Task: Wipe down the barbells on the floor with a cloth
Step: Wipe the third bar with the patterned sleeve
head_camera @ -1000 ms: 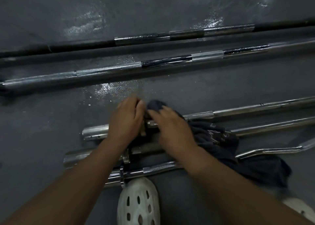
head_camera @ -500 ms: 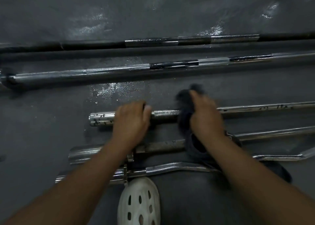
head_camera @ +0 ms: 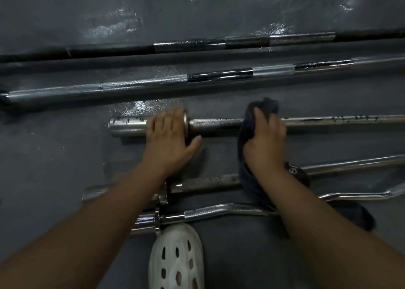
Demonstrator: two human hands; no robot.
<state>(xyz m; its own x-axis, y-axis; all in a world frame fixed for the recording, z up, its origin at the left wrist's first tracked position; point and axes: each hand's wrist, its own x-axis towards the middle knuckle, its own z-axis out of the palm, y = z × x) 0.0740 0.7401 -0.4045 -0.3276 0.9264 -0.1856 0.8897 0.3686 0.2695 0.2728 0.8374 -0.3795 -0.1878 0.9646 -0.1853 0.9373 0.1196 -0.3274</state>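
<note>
Directly below you, a dark, wet floor (head_camera: 54, 157) carries several barbells lying side by side. Two long barbells (head_camera: 153, 82) lie farthest off. Nearer, just beyond two other bars, lies the short barbell (head_camera: 219, 123) you are wiping. It is probably heavy, stiff steel, and round enough to roll, and its wet chrome may be slippery. Your left hand (head_camera: 168, 137) lies on its thick end sleeve (head_camera: 127, 126), fingers straight, pressing down. Your right hand (head_camera: 266, 142) grips a dark cloth (head_camera: 266, 106), soft and limp, its fingers curled round cloth and thin shaft (head_camera: 328, 121) together. Pin the sleeve and wrap the cloth round the shaft.
</note>
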